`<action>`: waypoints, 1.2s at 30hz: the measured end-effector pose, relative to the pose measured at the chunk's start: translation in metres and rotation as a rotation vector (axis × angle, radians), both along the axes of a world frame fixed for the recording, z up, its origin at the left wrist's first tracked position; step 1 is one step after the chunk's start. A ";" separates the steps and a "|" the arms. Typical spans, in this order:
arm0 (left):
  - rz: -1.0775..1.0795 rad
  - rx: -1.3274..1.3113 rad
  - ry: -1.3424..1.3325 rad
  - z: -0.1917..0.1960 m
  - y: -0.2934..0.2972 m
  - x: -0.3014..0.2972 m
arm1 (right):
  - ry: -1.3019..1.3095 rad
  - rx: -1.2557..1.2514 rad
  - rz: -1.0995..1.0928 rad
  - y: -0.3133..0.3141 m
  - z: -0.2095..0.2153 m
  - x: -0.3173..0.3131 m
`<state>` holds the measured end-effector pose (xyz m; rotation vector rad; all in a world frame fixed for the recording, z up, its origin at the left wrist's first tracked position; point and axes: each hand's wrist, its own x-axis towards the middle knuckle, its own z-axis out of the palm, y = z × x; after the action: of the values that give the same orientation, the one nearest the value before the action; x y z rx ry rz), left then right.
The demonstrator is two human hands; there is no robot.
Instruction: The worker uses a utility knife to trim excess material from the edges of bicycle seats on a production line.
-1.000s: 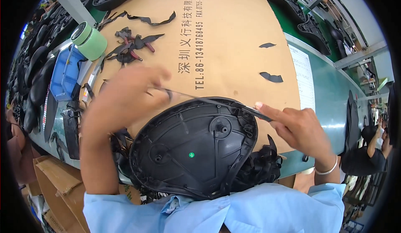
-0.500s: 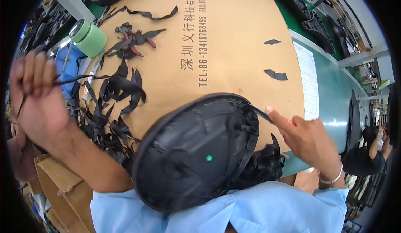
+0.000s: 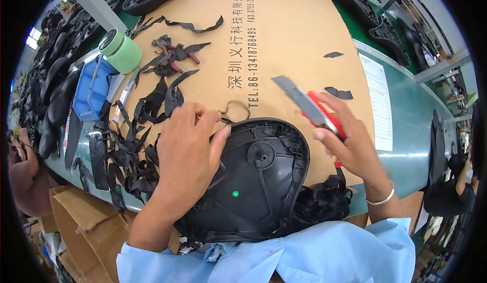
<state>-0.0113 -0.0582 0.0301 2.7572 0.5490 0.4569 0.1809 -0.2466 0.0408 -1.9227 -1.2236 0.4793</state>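
Observation:
A black seat (image 3: 243, 174) lies underside up at the front edge of the work surface, against my shirt. A small round green sticker marks its ribbed underside. At its far left rim my left hand (image 3: 187, 148) is closed, thumb and fingers pinching a thin dark strip (image 3: 237, 109) that loops beyond the fingertips. To the right, above the cardboard, my right hand (image 3: 350, 136) grips a red utility knife (image 3: 309, 108). Its wide blade is out and points to the far left, apart from the seat.
Cut black scraps (image 3: 132, 158) heap on the left, with more at the right (image 3: 324, 199). Pliers with dark red handles (image 3: 177, 64), a green jar (image 3: 122, 52) and a blue tray (image 3: 91, 92) stand farther off. A cardboard sheet (image 3: 284, 29) covers the green table (image 3: 411, 130).
My left hand has come from the far left, where it held a strip, to the seat's rim. The seat has settled flatter. My right hand has lifted the knife off the rim.

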 end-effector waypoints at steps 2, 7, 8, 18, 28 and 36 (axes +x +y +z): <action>0.000 -0.016 -0.094 0.014 -0.006 0.017 | 0.150 -0.002 0.007 0.005 -0.009 -0.002; -0.151 0.031 0.175 0.006 -0.027 0.060 | 0.377 -0.186 -0.079 -0.004 0.005 0.000; -0.150 -0.063 0.248 0.004 -0.028 0.064 | 0.387 -0.180 -0.079 -0.008 0.002 0.001; -0.111 -0.468 0.039 -0.005 -0.029 0.063 | -0.199 -0.038 0.134 -0.023 0.006 0.025; -0.082 -0.533 -0.052 -0.009 -0.032 0.057 | -0.569 -0.384 0.439 0.012 0.037 0.030; 0.063 -1.362 -0.218 -0.004 -0.011 0.039 | -0.711 -0.543 0.361 -0.020 0.045 0.002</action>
<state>0.0280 -0.0692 0.0260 1.3769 0.5728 0.2272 0.1830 -0.2664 0.0861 -2.4463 -2.0870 0.3317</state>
